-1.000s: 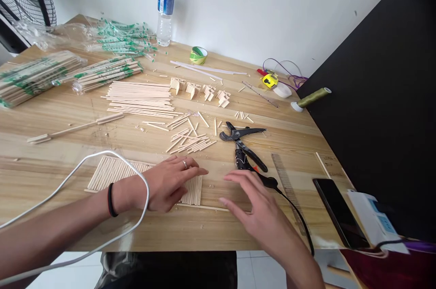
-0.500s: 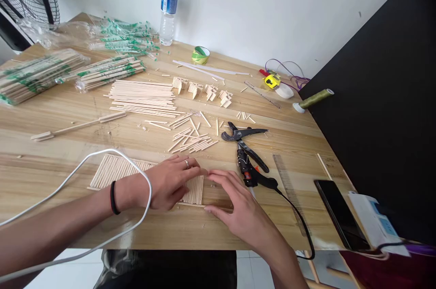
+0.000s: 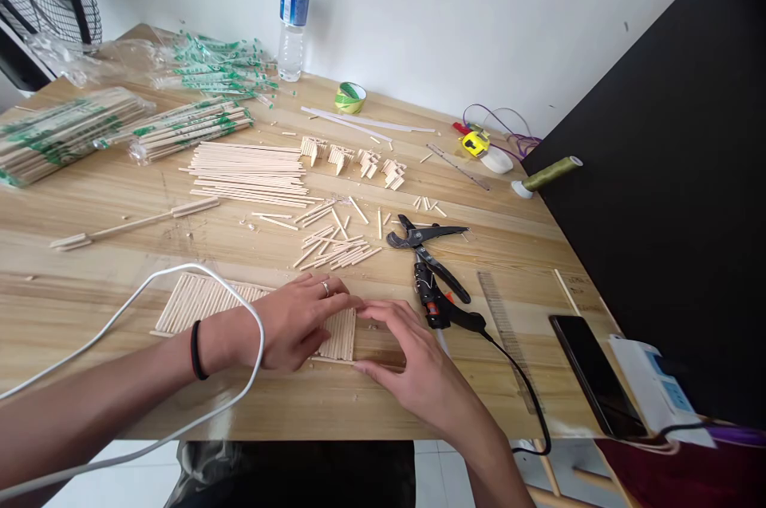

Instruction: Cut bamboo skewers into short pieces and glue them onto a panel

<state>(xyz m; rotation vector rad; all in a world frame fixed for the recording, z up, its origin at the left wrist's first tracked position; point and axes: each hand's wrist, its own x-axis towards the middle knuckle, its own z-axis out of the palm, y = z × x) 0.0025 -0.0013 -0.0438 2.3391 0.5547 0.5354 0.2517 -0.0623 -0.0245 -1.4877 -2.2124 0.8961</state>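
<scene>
A flat panel of short wooden sticks laid side by side point(image 3: 197, 301) lies near the table's front edge. My left hand point(image 3: 296, 320) rests flat on the panel's right part, fingers stretched out, a ring on one finger. My right hand point(image 3: 412, 368) is at the panel's right end with fingers spread; its thumb and fingertips touch the panel's edge and a thin stick along its lower side. Neither hand holds anything. A black glue gun point(image 3: 443, 309) lies just right of my right hand.
Black cutters point(image 3: 422, 241), a clear ruler point(image 3: 506, 324) and a phone point(image 3: 595, 372) lie to the right. Cut sticks point(image 3: 335, 249), long sticks point(image 3: 248, 173), wrapped chopstick packs point(image 3: 65, 129), a water bottle point(image 3: 291, 13) and tape point(image 3: 349, 97) sit farther back. A white cable point(image 3: 179, 273) loops over my left wrist.
My right hand has moved left from beside the glue gun to the panel's right end and now touches it. My left hand has stayed on the panel.
</scene>
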